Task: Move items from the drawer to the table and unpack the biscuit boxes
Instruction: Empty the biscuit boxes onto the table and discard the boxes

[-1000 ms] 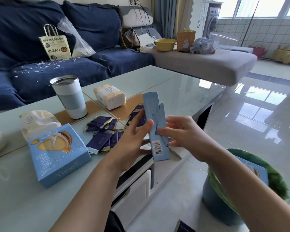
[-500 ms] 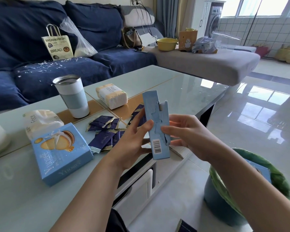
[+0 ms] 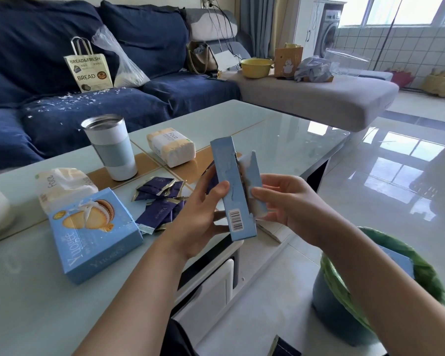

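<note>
Currently both hands hold one pale-blue cardboard biscuit box [image 3: 238,194] upright, narrow barcoded edge toward the camera, in the air just off the near edge of the glossy glass-topped table [image 3: 280,129]. Left hand [image 3: 198,217] is closed around the box's left face, thumb pressed on the narrow edge. Right hand [image 3: 288,201] pinches the torn side flap [image 3: 253,176], which stands peeled away from the box edge along a ragged tear.

Judgement on the step: opening this box. To do it well, keep the left grip low and firm near the barcode so the carton does not twist, and pull the flap outward and down along the glue seam, not across it, since the card is already tearing unevenly. Holding the opening over the table would let the contents fall there.

A pile of dark-blue foil biscuit sachets [image 3: 162,204] already lies on the table, just beside a second, flat-lying blue biscuit box with a shell picture [image 3: 95,235]. Whether that one is emptied cannot be told. The white drawer front [image 3: 211,286] below the tabletop stands slightly ajar.
</note>
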